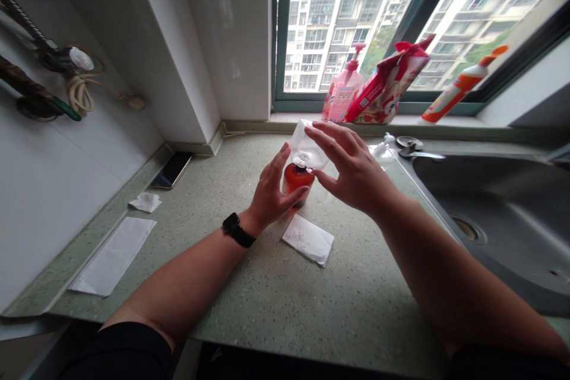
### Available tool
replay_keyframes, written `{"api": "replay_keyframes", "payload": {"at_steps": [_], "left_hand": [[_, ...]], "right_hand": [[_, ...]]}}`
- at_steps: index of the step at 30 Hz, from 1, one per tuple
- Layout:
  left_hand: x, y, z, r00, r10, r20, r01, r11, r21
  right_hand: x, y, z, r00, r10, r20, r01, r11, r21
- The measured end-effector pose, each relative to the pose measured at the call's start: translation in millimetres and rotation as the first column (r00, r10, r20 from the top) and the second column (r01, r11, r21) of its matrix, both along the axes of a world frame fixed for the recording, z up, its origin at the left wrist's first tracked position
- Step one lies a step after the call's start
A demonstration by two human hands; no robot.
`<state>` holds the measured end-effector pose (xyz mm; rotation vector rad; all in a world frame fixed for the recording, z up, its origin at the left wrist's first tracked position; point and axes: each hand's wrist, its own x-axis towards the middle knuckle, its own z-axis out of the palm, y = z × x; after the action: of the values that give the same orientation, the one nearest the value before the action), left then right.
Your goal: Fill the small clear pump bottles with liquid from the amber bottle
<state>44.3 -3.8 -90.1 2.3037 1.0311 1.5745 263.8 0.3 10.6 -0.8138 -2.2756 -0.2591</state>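
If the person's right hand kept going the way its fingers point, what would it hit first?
The right hand would likely meet the clear plastic pouch first, though depth is unclear here.

Red bottle [297, 181]: lower side partly behind left hand [271, 193], neck lost under clear plastic piece [306, 145]. Exact form of piece unclear, its right side masked by right hand [351, 169]. Contact between hand and piece not readable. Small clear bottle [382, 151] half screened by same hand, blurred. Marks on folded tissue [307, 240] too faint to tell. Label on pump bottle [342, 92] too small to read. Phone [171, 169]: screen unreadable. Watch [236, 230]: face out of sight. Sink [490, 225] cut off by right edge. Dark rods [27, 80] cut off by left edge, kind unclear.
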Motion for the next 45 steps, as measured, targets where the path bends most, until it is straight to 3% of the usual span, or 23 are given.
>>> {"api": "replay_keyframes", "payload": {"at_steps": [17,45], "left_hand": [[1.4,6.0,-5.4,1.000,-0.019,0.023,0.018,0.998,0.063],[3.1,4.4,-8.6,0.999,-0.015,0.047,0.012,0.998,0.059]], "right_hand": [[-0.1,3.5,-3.1,0.997,-0.004,-0.083,0.010,0.998,0.068],[-5.6,-3.1,1.2,0.996,0.024,-0.091,-0.021,0.999,0.037]]}}
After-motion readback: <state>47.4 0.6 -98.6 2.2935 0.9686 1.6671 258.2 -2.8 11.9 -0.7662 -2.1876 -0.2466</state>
